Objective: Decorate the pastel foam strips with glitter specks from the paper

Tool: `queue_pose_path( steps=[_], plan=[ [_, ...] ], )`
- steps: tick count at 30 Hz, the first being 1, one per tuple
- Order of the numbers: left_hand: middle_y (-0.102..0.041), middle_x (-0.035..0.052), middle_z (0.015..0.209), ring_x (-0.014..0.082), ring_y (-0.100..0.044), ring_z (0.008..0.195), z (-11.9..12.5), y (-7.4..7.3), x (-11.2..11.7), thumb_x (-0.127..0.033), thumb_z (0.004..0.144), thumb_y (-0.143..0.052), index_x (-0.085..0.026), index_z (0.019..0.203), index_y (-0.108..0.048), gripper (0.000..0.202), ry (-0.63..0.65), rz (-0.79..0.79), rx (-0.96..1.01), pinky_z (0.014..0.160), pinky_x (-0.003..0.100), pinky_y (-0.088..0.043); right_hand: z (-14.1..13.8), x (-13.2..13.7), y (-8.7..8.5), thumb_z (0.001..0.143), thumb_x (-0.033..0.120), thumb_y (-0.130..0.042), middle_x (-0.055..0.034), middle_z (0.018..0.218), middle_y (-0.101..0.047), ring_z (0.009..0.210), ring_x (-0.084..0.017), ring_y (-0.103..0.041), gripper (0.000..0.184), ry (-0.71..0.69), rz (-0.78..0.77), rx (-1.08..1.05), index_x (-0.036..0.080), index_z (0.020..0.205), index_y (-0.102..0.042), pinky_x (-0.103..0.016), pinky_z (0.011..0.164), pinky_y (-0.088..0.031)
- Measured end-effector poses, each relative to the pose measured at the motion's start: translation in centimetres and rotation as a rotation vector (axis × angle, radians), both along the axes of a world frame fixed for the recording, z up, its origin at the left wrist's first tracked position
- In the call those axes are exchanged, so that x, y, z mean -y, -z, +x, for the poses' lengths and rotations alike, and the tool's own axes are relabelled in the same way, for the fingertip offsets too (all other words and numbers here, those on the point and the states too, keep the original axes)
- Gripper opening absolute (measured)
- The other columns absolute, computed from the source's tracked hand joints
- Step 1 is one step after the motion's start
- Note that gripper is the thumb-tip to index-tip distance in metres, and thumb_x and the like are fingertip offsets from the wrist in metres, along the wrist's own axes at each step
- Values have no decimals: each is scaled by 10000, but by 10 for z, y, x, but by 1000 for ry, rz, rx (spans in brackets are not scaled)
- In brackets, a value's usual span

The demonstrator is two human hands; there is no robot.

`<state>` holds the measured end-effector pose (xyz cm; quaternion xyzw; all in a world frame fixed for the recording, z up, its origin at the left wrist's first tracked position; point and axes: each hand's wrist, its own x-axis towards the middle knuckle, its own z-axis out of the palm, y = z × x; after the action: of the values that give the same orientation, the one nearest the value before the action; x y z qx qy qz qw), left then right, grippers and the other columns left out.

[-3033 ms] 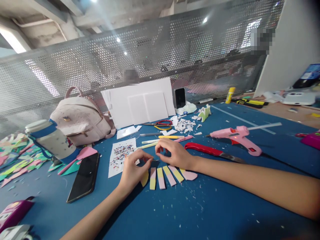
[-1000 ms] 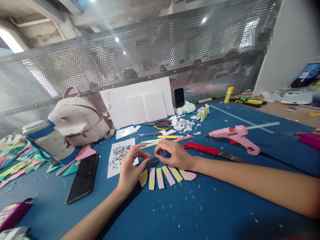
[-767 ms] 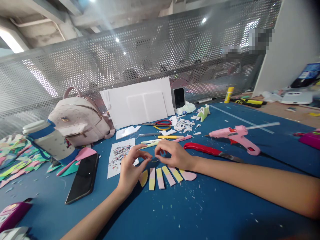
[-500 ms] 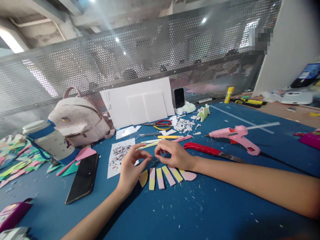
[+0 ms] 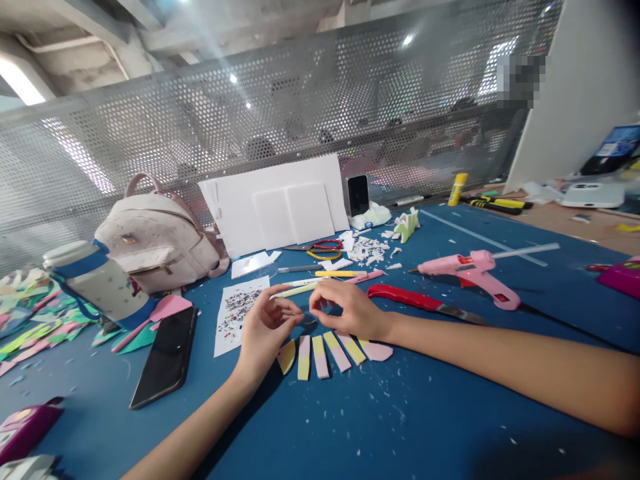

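Observation:
My left hand (image 5: 269, 327) and my right hand (image 5: 350, 308) face each other above the blue table, a small gap between their fingertips. Both are closed in a pinch. A thin dark curved strand (image 5: 310, 323) shows in the gap; whether the fingers hold it, I cannot make out. Just below the hands lies a fan of several yellow and pink foam strips (image 5: 321, 357), with a rounded yellow piece (image 5: 287, 357) at its left end and a rounded pink piece (image 5: 376, 351) at its right end. Left of my left hand is a white sheet with tiny coloured bits (image 5: 239, 313).
To the right lie a red-handled cutter (image 5: 405, 296) and a pink glue gun (image 5: 473, 270) with its cord. Scissors (image 5: 320, 249) and white scraps (image 5: 369, 249) are behind the hands. A black phone (image 5: 167, 353), a tumbler (image 5: 100, 283) and a backpack (image 5: 155, 240) stand or lie left.
The fingertips of my left hand have drawn slightly away from my right hand, widening the gap a little. My right hand and the foam pieces stay in place.

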<state>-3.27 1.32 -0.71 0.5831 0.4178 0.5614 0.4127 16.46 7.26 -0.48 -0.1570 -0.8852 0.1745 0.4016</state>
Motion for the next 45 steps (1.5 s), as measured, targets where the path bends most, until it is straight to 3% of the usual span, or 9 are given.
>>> queue_pose_path(
  steps=[45],
  plan=[
    [-640,-4,819,145,-675,794,3,-1,2,-185,796,-686,-211,1192,-506,436,17,85,-93,814,297,-549,0,0,-1,931,196,-526,-18,811,-568,767,-157,-508,73,0,7,5,198,865,-557,-290,701,-411]
  ],
)
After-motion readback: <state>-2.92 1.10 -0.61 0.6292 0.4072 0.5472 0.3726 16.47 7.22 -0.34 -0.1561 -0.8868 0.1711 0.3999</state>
